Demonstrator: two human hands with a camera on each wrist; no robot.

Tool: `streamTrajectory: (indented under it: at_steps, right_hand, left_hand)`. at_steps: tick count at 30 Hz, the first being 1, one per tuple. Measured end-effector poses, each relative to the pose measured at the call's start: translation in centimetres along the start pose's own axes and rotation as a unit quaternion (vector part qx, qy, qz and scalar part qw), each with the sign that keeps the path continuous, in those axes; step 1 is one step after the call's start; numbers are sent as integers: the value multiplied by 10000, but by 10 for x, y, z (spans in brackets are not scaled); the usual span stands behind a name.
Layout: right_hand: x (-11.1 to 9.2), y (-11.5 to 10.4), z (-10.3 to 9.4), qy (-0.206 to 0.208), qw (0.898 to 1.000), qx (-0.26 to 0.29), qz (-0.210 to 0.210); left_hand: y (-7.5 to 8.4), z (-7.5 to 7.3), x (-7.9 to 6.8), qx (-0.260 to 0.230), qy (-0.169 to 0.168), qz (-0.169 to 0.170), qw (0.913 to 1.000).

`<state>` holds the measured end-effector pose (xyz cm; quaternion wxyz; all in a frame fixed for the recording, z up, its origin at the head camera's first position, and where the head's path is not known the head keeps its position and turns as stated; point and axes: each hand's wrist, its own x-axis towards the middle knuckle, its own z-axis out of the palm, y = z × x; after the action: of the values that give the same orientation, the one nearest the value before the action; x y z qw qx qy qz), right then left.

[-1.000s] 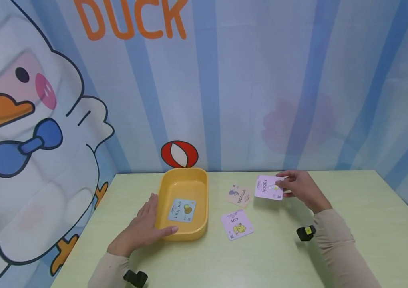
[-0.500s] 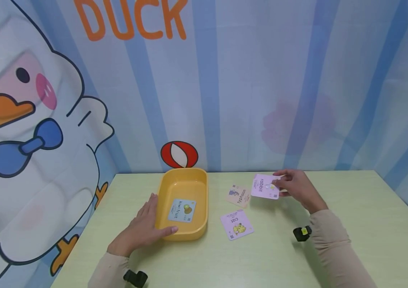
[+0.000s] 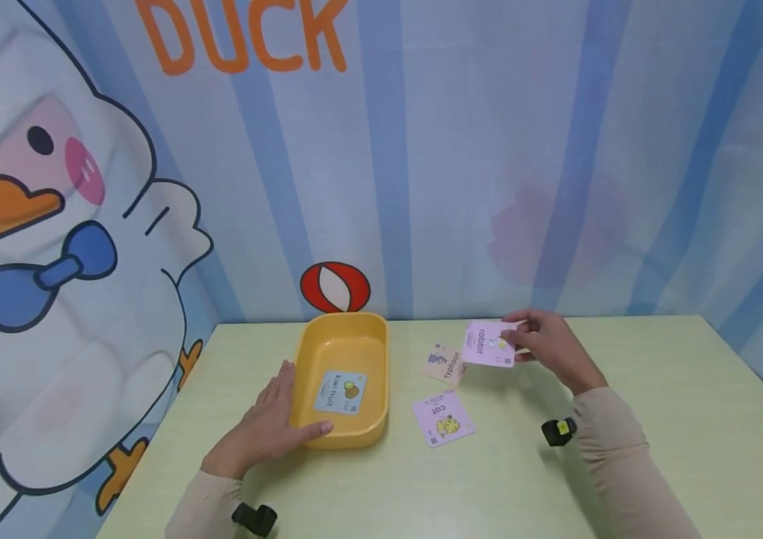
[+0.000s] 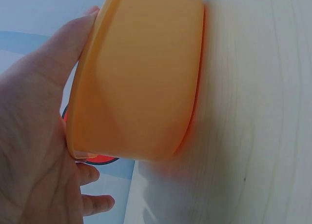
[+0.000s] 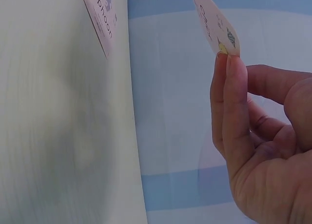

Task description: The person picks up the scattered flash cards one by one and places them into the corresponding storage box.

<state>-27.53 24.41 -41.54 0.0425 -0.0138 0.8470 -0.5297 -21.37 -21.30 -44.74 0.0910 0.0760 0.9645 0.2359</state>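
My right hand (image 3: 546,346) pinches the pink rabbit card (image 3: 487,343) by its right edge. The card is held above the table, its left edge overlapping the typhoon card (image 3: 440,364) in the head view. From the right wrist, the held card's printed underside (image 5: 214,24) shows past my fingertips. A pink cat card (image 3: 443,419) lies on the table nearer to me. With fingers straight along its left side and thumb on its near rim, my left hand (image 3: 263,427) rests against a yellow plastic bin (image 3: 381,434). Inside that bin lies a blue kiwi fruit card (image 3: 341,392).
The pale wooden table (image 3: 475,494) ends at the back against a blue striped cloth backdrop (image 3: 455,150). On the left the backdrop carries a large printed duck (image 3: 105,322). A black wrist camera (image 3: 558,432) is under the right sleeve.
My right hand has moved left with the rabbit card, bringing it over the typhoon card's right side in the head view. The left hand, bin and other cards have stayed put.
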Motion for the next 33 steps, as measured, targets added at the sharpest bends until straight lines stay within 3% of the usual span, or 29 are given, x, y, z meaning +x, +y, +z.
streamTrajectory:
  at_steps: [33]
  right_hand:
    - [2,-24,18,-35,9992,340,-220]
  left_hand:
    - [-2,1,2,-119,-1,-25,9999]
